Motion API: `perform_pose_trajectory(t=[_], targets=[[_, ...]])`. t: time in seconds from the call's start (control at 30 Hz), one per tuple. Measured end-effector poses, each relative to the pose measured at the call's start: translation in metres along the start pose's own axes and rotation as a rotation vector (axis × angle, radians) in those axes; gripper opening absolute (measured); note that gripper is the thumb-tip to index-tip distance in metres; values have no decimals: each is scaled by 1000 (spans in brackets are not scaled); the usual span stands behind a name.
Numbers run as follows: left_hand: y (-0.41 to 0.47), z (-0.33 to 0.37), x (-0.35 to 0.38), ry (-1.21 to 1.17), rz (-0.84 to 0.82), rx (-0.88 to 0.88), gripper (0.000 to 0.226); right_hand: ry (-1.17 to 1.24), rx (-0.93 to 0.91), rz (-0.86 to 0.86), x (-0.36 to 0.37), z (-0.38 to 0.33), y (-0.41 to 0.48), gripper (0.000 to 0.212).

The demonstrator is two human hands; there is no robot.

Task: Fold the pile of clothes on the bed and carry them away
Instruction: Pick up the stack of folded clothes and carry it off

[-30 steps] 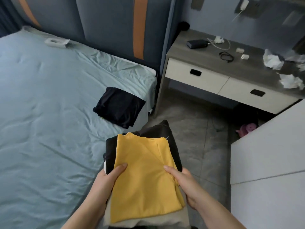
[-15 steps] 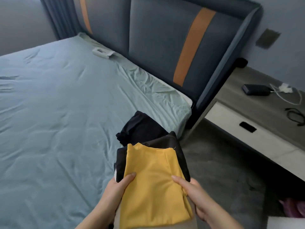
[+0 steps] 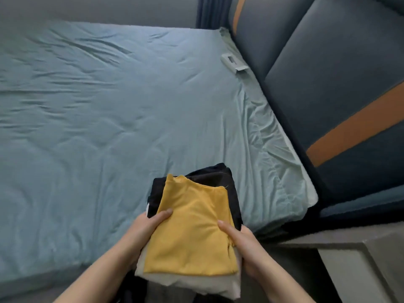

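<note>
Pale blue sheeting covered the bed [image 3: 87,127], wrinkled and filling most of the view beyond the hands.

Between the two hands sat the stack of folded clothes [image 3: 196,217], held above the bed's near corner. A yellow garment [image 3: 192,232] lay on top, a black garment [image 3: 218,179] showed past its far and side edges, and a pale garment [image 3: 190,283] stuck out at the near edge, closest to the person. The left hand [image 3: 146,228] gripped the stack's left side, its thumb laid flat across the yellow cloth and its fingers hidden underneath. The right hand [image 3: 242,243] gripped the right side in the same way, thumb on top and fingers tucked out of sight below. The thumbs were apart, with yellow cloth between them.

Beyond the right hand rose the padded blue headboard [image 3: 328,84], crossed by an orange stripe [image 3: 354,130]. Farther off, well past both hands, a small white object [image 3: 234,63] lay on the sheet beside the headboard. Just right of the right forearm stood the corner of a grey bench [image 3: 360,259].
</note>
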State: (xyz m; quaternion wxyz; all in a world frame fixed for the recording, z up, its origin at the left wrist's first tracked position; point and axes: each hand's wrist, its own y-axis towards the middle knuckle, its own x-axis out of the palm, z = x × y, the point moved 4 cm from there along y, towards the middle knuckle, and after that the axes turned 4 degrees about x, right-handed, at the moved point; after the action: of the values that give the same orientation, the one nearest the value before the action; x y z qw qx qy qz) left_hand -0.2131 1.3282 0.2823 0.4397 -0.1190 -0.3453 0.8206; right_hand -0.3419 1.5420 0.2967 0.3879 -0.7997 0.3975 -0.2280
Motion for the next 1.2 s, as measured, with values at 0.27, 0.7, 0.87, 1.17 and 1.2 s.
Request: perform_pose_trajectory(t=[0.27, 0.7, 0.87, 1.17, 1.2], targets=[[51, -35, 57, -97, 216, -19, 63, -286, -56, -2, -71, -38, 86, 86], [221, -145, 91, -98, 389, -116, 82, -327, -84, 284, -129, 40, 254, 45], [220, -179, 85, -12, 457, -99, 101, -385, -104, 274, -123, 85, 262, 73], [185, -201, 105, 231, 426, -32, 80, -516, -172, 285, -120, 96, 240, 64], [185, -199, 102, 290, 430, -86, 81, -624, -197, 336, -120, 91, 238, 65]])
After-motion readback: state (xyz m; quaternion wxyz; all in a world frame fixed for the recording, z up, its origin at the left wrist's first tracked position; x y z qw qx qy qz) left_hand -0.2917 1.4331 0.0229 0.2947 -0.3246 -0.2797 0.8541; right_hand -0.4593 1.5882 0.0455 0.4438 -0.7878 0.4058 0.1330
